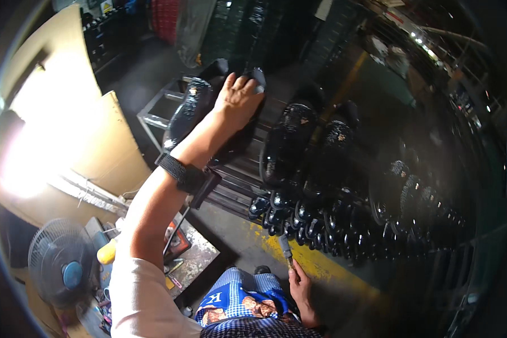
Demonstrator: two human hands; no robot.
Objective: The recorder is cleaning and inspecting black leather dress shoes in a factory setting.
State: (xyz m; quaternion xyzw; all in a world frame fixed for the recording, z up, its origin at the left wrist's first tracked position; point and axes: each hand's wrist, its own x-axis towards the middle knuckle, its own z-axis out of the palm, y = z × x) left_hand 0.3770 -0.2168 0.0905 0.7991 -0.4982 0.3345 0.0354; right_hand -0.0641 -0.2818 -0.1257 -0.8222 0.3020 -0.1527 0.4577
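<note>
My left hand [238,97] reaches up and rests on a glossy black moulded part [192,107] lying on a dark slatted rack [236,174]; its fingers curl over the part's top edge. A black band [181,172] wraps that forearm. Low in the picture, my right hand [300,287] grips a thin tool [286,248] that points up toward a cluster of small shiny black parts [298,217]. More large black rounded parts [290,141] lie in a row to the right along the rack.
A yellow stripe [321,267] runs across the grey floor below the rack. At lower left stand a small fan [59,265] and a cluttered work surface [191,256] with hand tools. Cardboard sheets [67,112] lean at the left. Dark stacked crates [248,28] fill the background.
</note>
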